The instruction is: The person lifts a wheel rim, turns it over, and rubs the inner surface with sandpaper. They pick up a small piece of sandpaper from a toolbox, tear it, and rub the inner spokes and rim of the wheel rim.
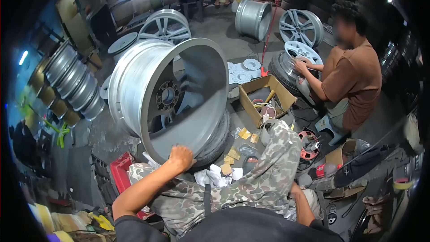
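A large grey alloy wheel rim [127, 87] stands tilted on a black tire [219, 139], its hollow back turned towards me. My left hand [181, 157] is closed over the near lower lip of the rim, fingers curled. My right hand [295, 191] is low on the right beside my camouflage-clad knee; its fingers are hidden behind the leg. White rags [215, 177] and tan sanding pads [230, 156] lie on the floor between my legs and the tire.
A cardboard box [262, 118] of tools stands ahead. At right, a seated co-worker [351, 76] has both hands on a light-blue wheel [307, 50]. More rims [253, 18] stand behind, with stacked rims [74, 78] at left. A red crate [122, 172] and cable reel [309, 145] flank me.
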A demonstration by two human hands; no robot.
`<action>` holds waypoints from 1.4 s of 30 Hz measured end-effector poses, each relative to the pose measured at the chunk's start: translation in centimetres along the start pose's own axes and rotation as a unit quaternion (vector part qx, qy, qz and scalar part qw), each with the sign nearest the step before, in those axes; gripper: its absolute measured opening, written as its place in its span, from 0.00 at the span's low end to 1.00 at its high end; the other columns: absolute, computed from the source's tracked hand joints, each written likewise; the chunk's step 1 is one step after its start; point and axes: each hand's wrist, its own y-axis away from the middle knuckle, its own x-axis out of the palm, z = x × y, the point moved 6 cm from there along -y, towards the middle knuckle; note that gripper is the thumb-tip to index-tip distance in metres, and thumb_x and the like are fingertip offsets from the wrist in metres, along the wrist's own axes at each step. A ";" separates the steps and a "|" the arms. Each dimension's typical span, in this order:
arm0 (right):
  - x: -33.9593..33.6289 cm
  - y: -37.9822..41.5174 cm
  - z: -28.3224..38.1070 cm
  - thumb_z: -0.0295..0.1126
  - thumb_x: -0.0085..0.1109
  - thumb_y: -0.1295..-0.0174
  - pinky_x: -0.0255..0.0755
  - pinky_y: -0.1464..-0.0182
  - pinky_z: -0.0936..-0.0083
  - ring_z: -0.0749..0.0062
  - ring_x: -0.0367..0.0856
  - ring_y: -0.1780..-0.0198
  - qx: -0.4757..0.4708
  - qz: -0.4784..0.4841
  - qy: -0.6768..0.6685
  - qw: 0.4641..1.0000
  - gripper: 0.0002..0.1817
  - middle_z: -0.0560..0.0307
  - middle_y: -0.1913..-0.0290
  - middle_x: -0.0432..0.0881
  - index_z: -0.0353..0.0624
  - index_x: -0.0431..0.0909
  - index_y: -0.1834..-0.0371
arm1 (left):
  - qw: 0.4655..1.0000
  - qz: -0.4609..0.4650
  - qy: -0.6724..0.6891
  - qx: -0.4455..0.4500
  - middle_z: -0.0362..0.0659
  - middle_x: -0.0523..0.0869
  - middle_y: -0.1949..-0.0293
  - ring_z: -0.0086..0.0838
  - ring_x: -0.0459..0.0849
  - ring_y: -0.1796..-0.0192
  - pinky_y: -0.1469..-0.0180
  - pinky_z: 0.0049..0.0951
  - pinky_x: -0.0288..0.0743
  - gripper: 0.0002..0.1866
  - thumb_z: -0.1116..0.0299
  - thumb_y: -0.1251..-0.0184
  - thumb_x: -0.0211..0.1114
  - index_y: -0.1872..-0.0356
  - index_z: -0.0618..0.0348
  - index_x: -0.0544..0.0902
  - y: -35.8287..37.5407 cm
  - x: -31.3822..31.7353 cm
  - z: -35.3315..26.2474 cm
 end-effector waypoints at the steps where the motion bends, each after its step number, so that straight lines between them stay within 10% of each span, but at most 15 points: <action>1: 1.1 1.3 -2.6 0.28 0.55 0.31 0.77 0.47 0.75 0.73 0.83 0.48 0.166 -0.044 -0.153 0.973 0.18 0.55 0.45 0.85 0.35 0.79 0.40 | 0.999 -0.015 -0.034 0.004 0.42 0.92 0.55 0.38 0.89 0.45 0.44 0.39 0.79 0.23 0.44 0.29 0.62 0.55 0.54 0.91 0.1 1.6 0.3; 4: 2.3 3.3 -4.3 0.28 0.55 0.31 0.77 0.47 0.75 0.73 0.83 0.48 0.212 -0.018 -0.165 0.963 0.18 0.55 0.45 0.85 0.35 0.79 0.40 | 0.993 0.114 -0.021 0.001 0.46 0.90 0.49 0.39 0.87 0.42 0.41 0.40 0.77 0.29 0.37 0.34 0.63 0.52 0.54 0.90 0.4 5.8 1.3; 8: 2.0 3.5 -3.5 0.27 0.55 0.30 0.77 0.47 0.75 0.72 0.83 0.48 0.210 0.015 -0.143 0.967 0.17 0.55 0.45 0.85 0.35 0.79 0.40 | 0.993 0.077 -0.094 -0.010 0.40 0.90 0.45 0.35 0.88 0.43 0.43 0.47 0.77 0.16 0.59 0.29 0.60 0.47 0.47 0.90 0.8 6.8 1.1; 13: 0.7 3.1 -6.1 0.26 0.54 0.30 0.78 0.47 0.75 0.72 0.84 0.48 0.202 0.050 -0.126 0.970 0.17 0.55 0.46 0.85 0.35 0.79 0.40 | 0.989 0.081 -0.124 0.004 0.40 0.89 0.44 0.37 0.88 0.43 0.41 0.53 0.77 0.17 0.56 0.28 0.60 0.46 0.46 0.89 0.8 6.6 0.1; 15: 0.0 2.2 -10.7 0.26 0.54 0.30 0.78 0.47 0.75 0.72 0.84 0.49 0.187 0.075 -0.128 0.971 0.17 0.55 0.46 0.85 0.35 0.79 0.40 | 0.995 0.036 -0.092 -0.007 0.44 0.91 0.50 0.35 0.90 0.46 0.47 0.38 0.82 0.24 0.42 0.28 0.60 0.51 0.51 0.91 0.7 4.7 -0.2; 17: -1.6 0.0 -20.0 0.26 0.54 0.30 0.78 0.47 0.75 0.71 0.84 0.49 0.170 0.109 -0.151 0.968 0.17 0.55 0.46 0.86 0.35 0.79 0.41 | 0.998 0.024 -0.059 0.007 0.43 0.91 0.49 0.40 0.90 0.46 0.50 0.51 0.84 0.20 0.48 0.26 0.58 0.51 0.48 0.91 1.4 1.2 -0.4; 20: 2.3 7.4 1.4 0.24 0.53 0.31 0.79 0.48 0.74 0.71 0.85 0.49 0.303 0.111 -0.103 0.941 0.17 0.57 0.46 0.86 0.36 0.78 0.40 | 0.998 -0.061 0.007 0.020 0.54 0.91 0.60 0.45 0.91 0.54 0.53 0.42 0.84 0.26 0.41 0.29 0.61 0.62 0.57 0.91 2.7 -4.7 -1.0; 26: 2.7 5.7 -11.0 0.33 0.54 0.27 0.77 0.51 0.71 0.78 0.78 0.53 0.207 0.280 -0.202 0.915 0.19 0.68 0.51 0.80 0.49 0.73 0.34 | 0.938 -0.320 0.012 0.135 0.51 0.87 0.71 0.45 0.88 0.64 0.60 0.42 0.82 0.19 0.50 0.37 0.70 0.71 0.58 0.86 3.7 -13.8 -3.8; 27: 3.0 7.2 -1.0 0.35 0.50 0.25 0.75 0.54 0.72 0.78 0.74 0.58 0.297 0.114 -0.059 0.946 0.15 0.69 0.57 0.77 0.49 0.74 0.38 | 0.919 -0.355 0.017 0.167 0.49 0.86 0.72 0.45 0.88 0.65 0.60 0.42 0.82 0.18 0.52 0.39 0.72 0.70 0.58 0.86 3.8 -15.5 -4.7; 30: 4.6 5.0 -1.7 0.27 0.49 0.26 0.69 0.59 0.76 0.82 0.68 0.61 0.024 0.079 -0.055 0.995 0.04 0.70 0.61 0.72 0.44 0.73 0.54 | 0.891 -0.370 0.083 0.249 0.49 0.84 0.72 0.46 0.86 0.65 0.61 0.43 0.80 0.13 0.60 0.39 0.73 0.72 0.61 0.84 3.4 -19.8 -8.8; 35: 5.6 6.9 -0.4 0.29 0.56 0.27 0.63 0.63 0.82 0.85 0.67 0.67 0.106 -0.127 -0.213 0.963 0.07 0.71 0.68 0.73 0.40 0.79 0.65 | 0.856 -0.347 0.134 0.360 0.49 0.83 0.72 0.48 0.84 0.68 0.65 0.44 0.77 0.14 0.59 0.37 0.73 0.70 0.60 0.83 2.1 -22.8 -18.5; 42: 5.0 7.4 1.2 0.37 0.59 0.26 0.68 0.39 0.81 0.77 0.78 0.44 0.118 -0.107 -0.290 0.944 0.19 0.61 0.45 0.84 0.35 0.81 0.40 | 0.869 -0.226 0.103 0.427 0.52 0.88 0.64 0.48 0.88 0.61 0.56 0.46 0.82 0.18 0.52 0.39 0.73 0.65 0.59 0.87 -2.1 -16.6 -29.4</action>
